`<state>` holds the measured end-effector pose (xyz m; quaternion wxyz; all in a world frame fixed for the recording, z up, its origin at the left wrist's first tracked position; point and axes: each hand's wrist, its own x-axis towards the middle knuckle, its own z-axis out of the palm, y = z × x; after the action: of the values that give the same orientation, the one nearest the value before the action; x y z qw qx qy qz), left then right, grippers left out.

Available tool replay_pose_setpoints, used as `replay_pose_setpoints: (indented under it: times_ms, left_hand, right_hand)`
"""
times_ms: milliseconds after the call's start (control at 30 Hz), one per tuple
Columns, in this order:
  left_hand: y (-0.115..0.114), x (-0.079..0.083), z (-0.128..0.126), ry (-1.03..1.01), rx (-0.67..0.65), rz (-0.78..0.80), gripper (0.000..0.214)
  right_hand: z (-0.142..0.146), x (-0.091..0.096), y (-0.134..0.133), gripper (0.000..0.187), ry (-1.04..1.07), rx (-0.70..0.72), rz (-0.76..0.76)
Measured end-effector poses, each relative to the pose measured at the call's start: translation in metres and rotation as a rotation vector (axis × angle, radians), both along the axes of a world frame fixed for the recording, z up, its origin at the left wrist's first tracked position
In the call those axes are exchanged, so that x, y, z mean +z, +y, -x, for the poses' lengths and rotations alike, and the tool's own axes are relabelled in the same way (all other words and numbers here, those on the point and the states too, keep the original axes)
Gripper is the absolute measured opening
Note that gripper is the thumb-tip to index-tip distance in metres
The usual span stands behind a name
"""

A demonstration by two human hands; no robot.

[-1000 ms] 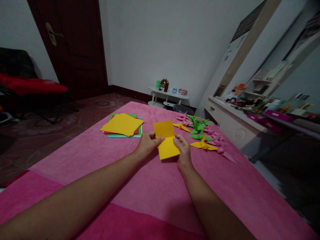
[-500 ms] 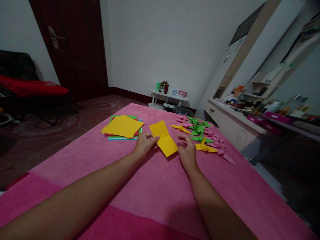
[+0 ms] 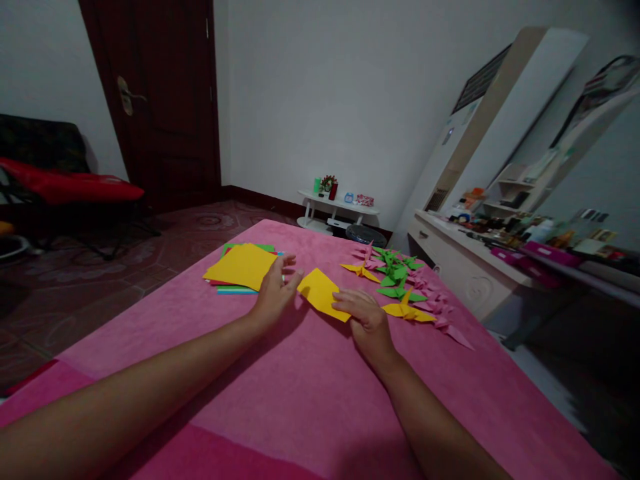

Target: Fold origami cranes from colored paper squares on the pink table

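Observation:
A yellow sheet of origami paper point(image 3: 320, 291) is tilted just above the pink cover, between my hands. My right hand point(image 3: 369, 323) grips its right edge, fingers on top and the thumb hidden beneath. Close to the paper's left corner is my left hand point(image 3: 274, 291), its fingers spread and holding nothing. Behind that hand lies a stack of coloured paper point(image 3: 240, 263), yellow on top, with green, red and blue edges showing. Folded paper cranes in green point(image 3: 396, 272), yellow point(image 3: 409, 310) and pink point(image 3: 443, 307) lie in a cluster beyond my right hand.
The pink cover point(image 3: 240, 387) spreads under everything. A low white stand point(image 3: 340, 203) with small items is by the far wall. At the right stands a dresser point(image 3: 465, 260) crowded with bottles. A red folding chair point(image 3: 75, 187) and a dark door point(image 3: 165, 100) are at the left.
The paper showed a crease across two spread halves and now looks like a smaller single panel. My left hand has let go and moved left; my right hand has closed on the right edge.

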<state>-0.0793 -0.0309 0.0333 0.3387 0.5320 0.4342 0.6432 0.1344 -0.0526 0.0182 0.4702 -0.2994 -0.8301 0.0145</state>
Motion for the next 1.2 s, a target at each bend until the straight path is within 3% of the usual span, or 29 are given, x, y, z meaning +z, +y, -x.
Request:
replay_pose_setpoints:
  times_ms: [33, 67, 167, 267, 333, 433, 567, 733, 900, 1200]
  left_hand:
    - [-0.005, 0.005, 0.007, 0.074, 0.013, -0.064, 0.038]
    - [-0.011, 0.009, 0.013, 0.306, -0.004, -0.195, 0.038]
    - [-0.04, 0.014, 0.019, 0.838, -0.285, -0.455, 0.03]
    - [-0.065, 0.006, 0.012, 1.105, -0.545, -0.519, 0.045]
    - [-0.072, -0.004, 0.006, 1.2, -0.619, -0.5, 0.054]
    - [-0.071, -0.015, 0.003, 1.251, -0.659, -0.466, 0.059]
    - [-0.066, -0.017, 0.006, 1.266, -0.68, -0.464, 0.059]
    - [-0.066, -0.013, 0.005, 1.256, -0.649, -0.46, 0.053]
    - [-0.061, -0.012, -0.001, 1.202, -0.597, -0.5, 0.035]
    - [-0.057, -0.027, -0.001, 1.119, -0.527, -0.414, 0.029]
  right_hand:
    - [-0.002, 0.0, -0.003, 0.046, -0.02, 0.046, 0.005]
    - [-0.004, 0.001, -0.006, 0.045, -0.049, 0.094, 0.007]
    - [-0.013, 0.0, -0.019, 0.041, -0.137, 0.175, 0.041]
    - [-0.025, -0.006, -0.029, 0.04, -0.22, 0.171, 0.11]
    - [-0.033, -0.01, -0.032, 0.042, -0.288, 0.158, 0.148]
    - [-0.042, -0.012, -0.037, 0.044, -0.388, 0.129, 0.193]
    - [-0.044, -0.009, -0.046, 0.04, -0.424, 0.116, 0.244]
    - [-0.035, -0.006, -0.049, 0.023, -0.183, 0.025, 0.456]
    - [-0.023, -0.005, -0.03, 0.014, 0.065, -0.118, 0.736]
    - [-0.016, -0.021, -0.01, 0.017, 0.039, -0.401, 0.639]
